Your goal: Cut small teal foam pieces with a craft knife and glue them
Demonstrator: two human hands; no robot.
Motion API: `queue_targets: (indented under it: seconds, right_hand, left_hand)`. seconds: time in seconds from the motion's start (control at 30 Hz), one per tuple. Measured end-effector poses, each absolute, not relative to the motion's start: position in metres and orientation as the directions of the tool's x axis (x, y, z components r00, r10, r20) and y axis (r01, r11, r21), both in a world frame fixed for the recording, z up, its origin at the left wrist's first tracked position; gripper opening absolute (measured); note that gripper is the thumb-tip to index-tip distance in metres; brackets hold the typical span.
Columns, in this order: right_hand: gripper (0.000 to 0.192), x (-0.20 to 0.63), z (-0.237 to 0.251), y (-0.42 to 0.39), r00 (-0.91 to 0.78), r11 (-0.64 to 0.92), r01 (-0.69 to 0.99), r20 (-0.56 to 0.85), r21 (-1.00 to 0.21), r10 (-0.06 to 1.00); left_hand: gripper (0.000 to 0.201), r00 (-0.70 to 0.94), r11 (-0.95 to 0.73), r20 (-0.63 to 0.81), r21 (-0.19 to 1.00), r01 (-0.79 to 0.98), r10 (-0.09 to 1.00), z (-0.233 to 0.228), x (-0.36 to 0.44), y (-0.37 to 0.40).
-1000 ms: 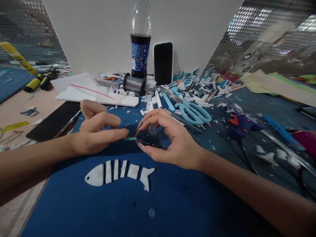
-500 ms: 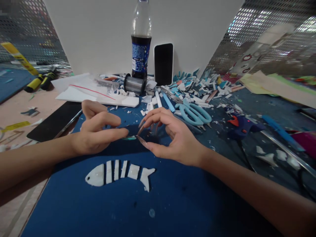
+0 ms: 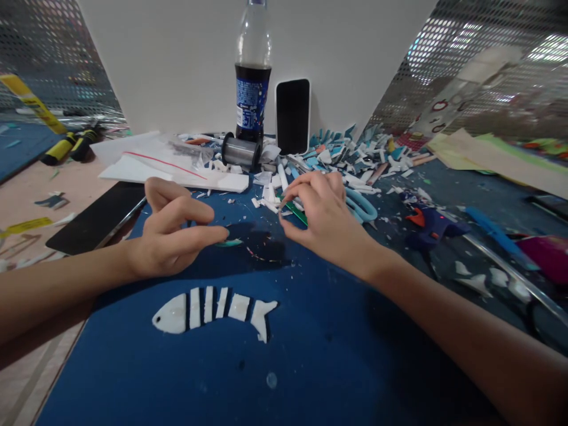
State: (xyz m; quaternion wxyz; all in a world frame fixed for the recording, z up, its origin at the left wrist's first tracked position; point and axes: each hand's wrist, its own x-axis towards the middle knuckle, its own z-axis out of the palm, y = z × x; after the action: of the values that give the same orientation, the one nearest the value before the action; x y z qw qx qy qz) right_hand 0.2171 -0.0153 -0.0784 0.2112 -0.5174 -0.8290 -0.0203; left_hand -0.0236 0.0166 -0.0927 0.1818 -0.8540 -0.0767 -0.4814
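Blue mat (image 3: 310, 355) on bench, scraps (image 3: 355, 160) at back edge; left hand (image 3: 173, 236) pinches small teal piece (image 3: 231, 242); right hand (image 3: 319, 216) curled over green stick (image 3: 296, 213), grip unclear.

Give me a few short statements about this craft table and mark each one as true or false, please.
1. The white fish lies in cut segments on the blue mat. True.
2. The right hand rests on the fish. False: it is at the scraps and the green strip near the blue scissors, away from the fish.
3. The left hand has a small teal piece at its fingertips. True.
4. The soda bottle lies on its side. False: it stands upright at the wall.
5. A dark phone leans against the wall beside the bottle. True.
6. The glue gun is in the left hand. False: it lies on the table to the right.
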Motion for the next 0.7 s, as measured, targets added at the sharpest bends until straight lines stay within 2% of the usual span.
queue_targets:
  seconds: [0.1,0.27,0.4,0.47,0.57,0.7]
  right_hand:
    - [0.009,0.224,-0.082,-0.01,-0.282,0.335,0.94,0.409,-0.062,0.868]
    - [0.01,0.224,-0.085,-0.011,-0.225,0.273,0.96,0.391,-0.07,0.893]
    - [0.015,0.22,-0.084,-0.013,-0.241,0.281,0.956,0.331,-0.078,0.912]
    - [0.018,0.22,-0.082,-0.014,-0.256,0.321,0.935,0.342,-0.148,0.904]
    - [0.022,0.217,-0.077,-0.018,-0.268,0.41,0.84,0.386,-0.354,0.883]
    - [0.02,0.208,-0.069,-0.029,-0.392,0.48,0.62,0.285,-0.621,0.875]
  left_hand:
    - [0.016,0.512,-0.919,0.859,-0.21,0.333,-0.011,-0.095,-0.025,0.015]
    - [0.018,0.499,-0.909,0.865,-0.167,0.382,0.05,-0.096,-0.026,0.014]
    - [0.013,0.479,-0.906,0.877,-0.186,0.38,0.02,-0.096,-0.025,0.017]
    - [0.012,0.477,-0.91,0.879,-0.197,0.365,0.001,-0.096,-0.024,0.018]
    - [0.014,0.484,-0.91,0.875,-0.184,0.372,0.021,-0.095,-0.024,0.017]
    - [0.019,0.499,-0.903,0.862,-0.144,0.405,0.086,-0.095,-0.023,0.014]
